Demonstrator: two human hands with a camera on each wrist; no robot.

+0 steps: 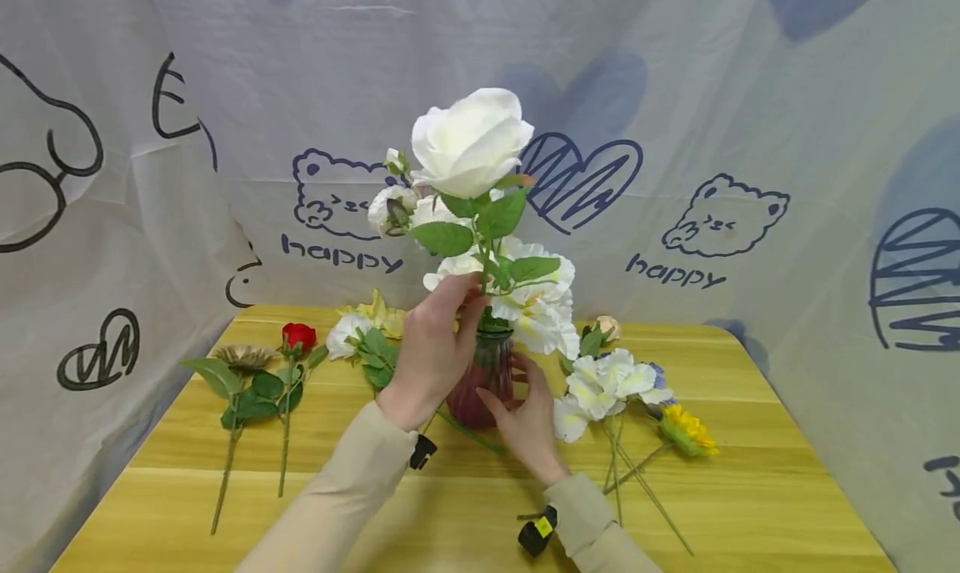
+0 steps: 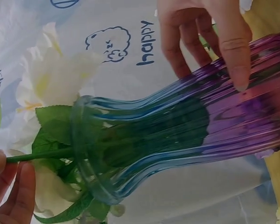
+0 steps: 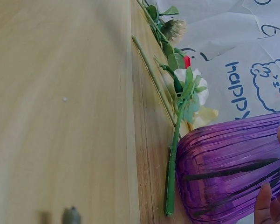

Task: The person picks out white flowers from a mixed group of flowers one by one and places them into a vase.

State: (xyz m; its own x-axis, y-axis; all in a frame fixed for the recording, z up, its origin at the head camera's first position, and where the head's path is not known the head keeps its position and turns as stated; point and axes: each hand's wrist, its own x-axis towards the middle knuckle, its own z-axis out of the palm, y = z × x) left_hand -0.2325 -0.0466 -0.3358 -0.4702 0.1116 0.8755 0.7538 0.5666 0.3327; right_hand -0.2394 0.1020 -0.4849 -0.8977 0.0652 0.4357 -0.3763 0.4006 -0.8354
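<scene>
My left hand (image 1: 438,339) pinches the green stem of a large white rose (image 1: 472,143) just above a ribbed glass vase (image 1: 480,385). In the left wrist view, the stem (image 2: 42,155) runs from between thumb and fingers down into the vase mouth. My right hand (image 1: 528,419) holds the vase low on its right side, thumb in front and the other fingers around the side. The glass fades from bluish at the neck to purple-pink below. Smaller white blooms (image 1: 393,210) and broad white petalled flowers (image 1: 540,298) stand in the vase.
To the left lie a red rose (image 1: 298,338) and a dull beige flower (image 1: 243,356). White and yellow flowers (image 1: 378,314) lie behind my left hand. On the right are white flowers (image 1: 611,381) and a sunflower (image 1: 686,429). A green stem (image 3: 172,177) lies beside the vase base.
</scene>
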